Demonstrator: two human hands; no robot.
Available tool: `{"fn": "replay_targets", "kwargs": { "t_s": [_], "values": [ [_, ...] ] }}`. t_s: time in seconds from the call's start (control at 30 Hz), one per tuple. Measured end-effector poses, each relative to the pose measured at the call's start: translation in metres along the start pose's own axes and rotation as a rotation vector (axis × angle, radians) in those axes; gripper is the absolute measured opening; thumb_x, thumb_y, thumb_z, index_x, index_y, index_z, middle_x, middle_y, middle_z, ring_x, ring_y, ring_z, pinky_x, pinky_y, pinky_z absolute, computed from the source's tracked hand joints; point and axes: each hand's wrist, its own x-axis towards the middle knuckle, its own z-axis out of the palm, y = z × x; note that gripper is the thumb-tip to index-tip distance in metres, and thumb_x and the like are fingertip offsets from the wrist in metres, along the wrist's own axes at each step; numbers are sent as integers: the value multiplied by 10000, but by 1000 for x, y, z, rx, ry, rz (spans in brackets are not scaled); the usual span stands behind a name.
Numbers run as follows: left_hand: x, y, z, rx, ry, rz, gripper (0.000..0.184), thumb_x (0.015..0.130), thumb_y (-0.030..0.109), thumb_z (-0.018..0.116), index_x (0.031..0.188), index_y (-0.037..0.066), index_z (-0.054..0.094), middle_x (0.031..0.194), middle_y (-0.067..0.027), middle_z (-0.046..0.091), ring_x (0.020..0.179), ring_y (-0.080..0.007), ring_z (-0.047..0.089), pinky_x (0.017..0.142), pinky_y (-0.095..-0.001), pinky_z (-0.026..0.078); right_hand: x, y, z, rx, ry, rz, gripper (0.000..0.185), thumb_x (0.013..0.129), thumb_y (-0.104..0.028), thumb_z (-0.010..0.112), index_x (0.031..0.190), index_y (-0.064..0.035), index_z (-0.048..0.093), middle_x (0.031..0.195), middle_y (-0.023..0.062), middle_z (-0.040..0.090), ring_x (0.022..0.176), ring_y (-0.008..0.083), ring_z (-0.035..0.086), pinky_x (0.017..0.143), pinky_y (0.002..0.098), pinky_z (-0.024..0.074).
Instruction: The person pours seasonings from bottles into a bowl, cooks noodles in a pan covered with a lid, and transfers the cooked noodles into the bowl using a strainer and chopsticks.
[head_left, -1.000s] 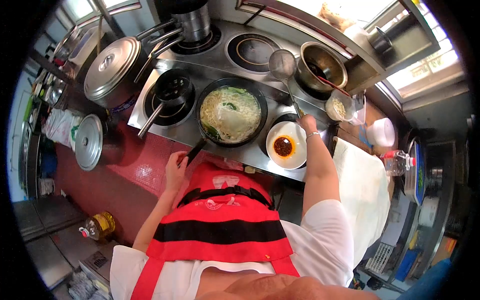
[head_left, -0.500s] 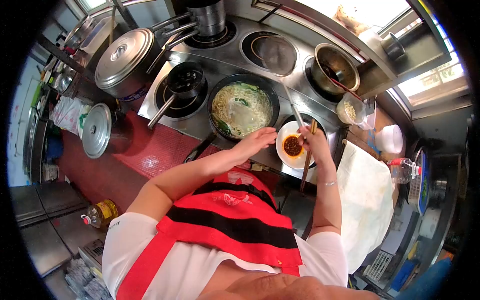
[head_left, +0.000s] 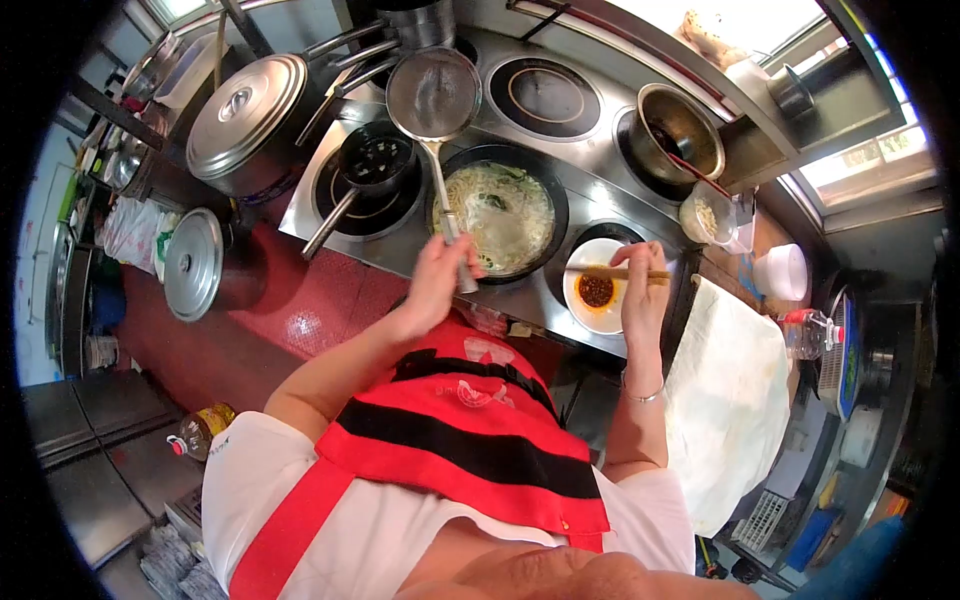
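My left hand (head_left: pixel 445 275) is closed round the handle of a long fine-mesh skimmer (head_left: pixel 433 95), whose round head is held up beyond the stove's front row. Just to its right sits a black pan (head_left: pixel 562 215) of noodles (head_left: pixel 500 225) and green leaves in pale broth. Wooden chopsticks (head_left: pixel 620 272) lie sideways in my closed right hand (head_left: pixel 645 295), over a white bowl (head_left: pixel 610 322). Dark red-brown sauce (head_left: pixel 597 291) fills the bottom of that bowl, which stands partly on a hob ring.
A small black saucepan (head_left: pixel 375 165) stands left of the pan. Behind are a bare hob ring (head_left: pixel 545 97) and a steel pot (head_left: pixel 680 125) with a red-handled utensil. A lidded stockpot (head_left: pixel 245 120) is at left; a white cloth (head_left: pixel 725 400) hangs at right.
The skimmer has passed from my right hand to my left and swung leftward. My right hand keeps the chopsticks, now turned nearly level over the bowl.
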Motion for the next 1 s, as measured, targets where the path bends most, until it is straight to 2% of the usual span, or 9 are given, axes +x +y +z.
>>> {"fn": "replay_targets", "kwargs": {
  "t_s": [0.03,0.13,0.27,0.37,0.47,0.67,0.8,0.97,1.0],
  "values": [
    [-2,8,-22,46,15,17,162,959,196,505,1020,46,494,688,-6,488,569,-105,484,556,-268,453,1,8,4,158,19,134,364,979,-236,436,728,-11,573,746,60,486,726,138,495,638,269,393],
    [-22,31,-71,142,90,59,148,971,185,478,1021,47,495,656,20,426,509,-51,381,475,-218,337,7,16,47,39,26,57,310,959,-208,487,741,-6,574,761,68,497,721,154,502,662,275,407],
    [-43,27,-116,266,132,120,143,977,177,463,1016,44,497,649,32,406,506,-36,363,459,-197,313,-3,80,149,312,-167,23,150,892,-126,593,802,-6,599,815,95,557,734,203,530,694,300,433],
    [-56,23,-128,374,200,143,195,988,219,444,1025,38,504,657,33,391,510,-45,346,458,-209,302,-11,94,193,282,-266,42,133,890,-132,595,870,-2,613,850,115,584,773,236,563,715,318,449],
    [-61,18,-134,395,230,119,194,989,223,444,1023,43,507,653,34,395,500,-47,347,443,-209,298,-9,89,191,161,-319,-55,123,884,-118,595,925,-3,613,884,137,602,812,285,599,729,332,466],
    [-58,2,-148,353,215,57,135,981,184,467,952,58,506,650,48,407,510,-23,353,431,-191,289,5,122,160,-25,-298,-47,108,882,-97,586,946,-13,607,933,169,610,821,342,613,720,347,484],
    [-51,-6,-152,430,157,60,162,983,215,462,1001,61,509,652,32,422,515,-50,391,442,-208,321,13,119,125,-82,-211,-59,99,877,-84,589,937,-9,608,890,174,616,797,333,618,700,341,489],
    [-43,6,-140,672,156,143,180,979,217,471,997,47,530,661,29,432,559,-52,416,483,-227,353,33,108,95,4,-119,107,130,899,-142,592,954,-27,615,852,143,650,729,195,624,650,290,471],
    [-40,10,-137,817,159,236,186,964,205,488,993,25,525,669,-36,495,577,-130,487,514,-289,390,38,109,97,4,-116,108,130,899,-142,592,954,-27,615,852,143,650,729,195,624,650,290,471]
  ]
}}
